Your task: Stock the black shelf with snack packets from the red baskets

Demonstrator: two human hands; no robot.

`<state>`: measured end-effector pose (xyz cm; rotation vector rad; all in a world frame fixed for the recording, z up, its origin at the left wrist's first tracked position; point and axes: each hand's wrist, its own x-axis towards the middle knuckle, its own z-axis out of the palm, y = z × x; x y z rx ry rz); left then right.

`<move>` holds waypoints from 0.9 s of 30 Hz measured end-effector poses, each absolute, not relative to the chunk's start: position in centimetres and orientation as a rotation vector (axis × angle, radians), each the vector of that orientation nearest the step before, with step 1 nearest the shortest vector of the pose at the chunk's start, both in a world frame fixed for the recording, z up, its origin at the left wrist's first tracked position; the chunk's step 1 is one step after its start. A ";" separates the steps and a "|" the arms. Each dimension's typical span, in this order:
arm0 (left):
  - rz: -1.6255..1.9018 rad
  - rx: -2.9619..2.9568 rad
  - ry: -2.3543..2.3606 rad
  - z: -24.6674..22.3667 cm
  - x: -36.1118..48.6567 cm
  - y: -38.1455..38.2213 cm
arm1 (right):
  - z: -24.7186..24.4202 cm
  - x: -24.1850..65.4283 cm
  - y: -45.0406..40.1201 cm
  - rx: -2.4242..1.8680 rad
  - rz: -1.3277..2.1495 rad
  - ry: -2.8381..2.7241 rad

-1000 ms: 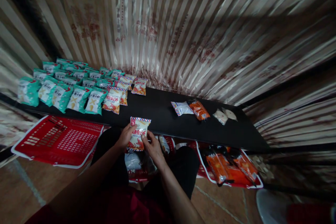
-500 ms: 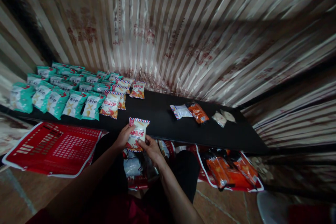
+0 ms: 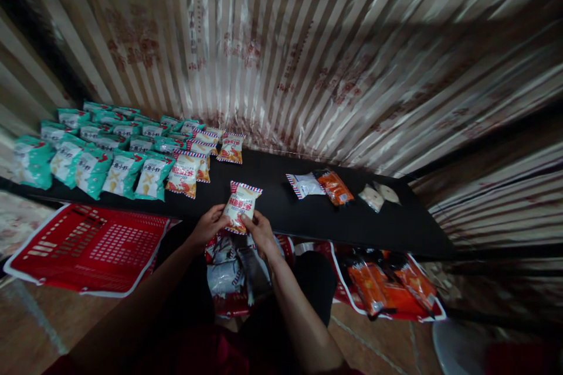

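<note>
My two bare forearms reach forward from the lower edge, angled inward. My left hand (image 3: 212,225) and right hand (image 3: 258,229) face each other, fingers curled in, thumbs inward.

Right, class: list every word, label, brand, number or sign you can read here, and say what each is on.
"小鱼小虾": the green packs.
Held pack: large red characters, too blurred to read surely; its small print is too small.
Orange-and-white packs: red lettering, too blurred.
Striped pack and orange pack: print too small.
Curtain: lines of characters, too blurred.
No number is legible.
</note>
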<state>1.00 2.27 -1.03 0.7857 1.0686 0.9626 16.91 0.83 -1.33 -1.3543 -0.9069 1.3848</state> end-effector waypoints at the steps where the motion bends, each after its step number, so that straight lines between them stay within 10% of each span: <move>1: 0.963 0.793 1.081 -1.1 1.0 2.3 | -1.4 17.0 1.1 -1.363 1.381 -0.913; 27: 1.205 0.783 1.187 -1.2 2.2 4.4 | -0.1 16.7 3.8 -1.311 1.451 -0.983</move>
